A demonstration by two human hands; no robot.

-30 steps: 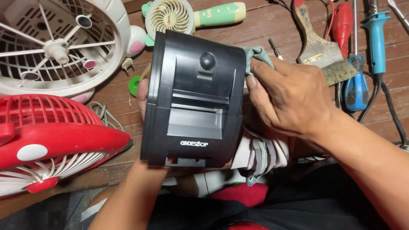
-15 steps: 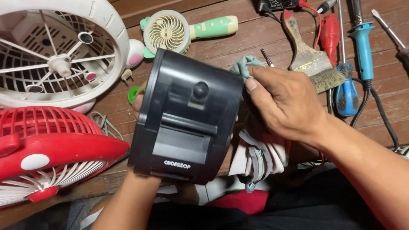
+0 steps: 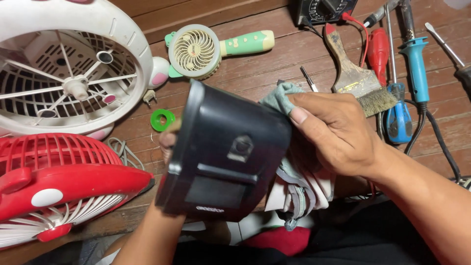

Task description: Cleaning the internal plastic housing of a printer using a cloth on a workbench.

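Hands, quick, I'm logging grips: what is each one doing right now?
Left hand: mostly hidden, gripping the black box-shaped device from its far side.
Right hand: closed on a grey-green cloth, pressing it against the device.

Three fans: one large white fan, one red fan, one small handheld fan. One black box-shaped device, one cloth, one paintbrush, one green ring, one multimeter. Two hands: left hand, right hand
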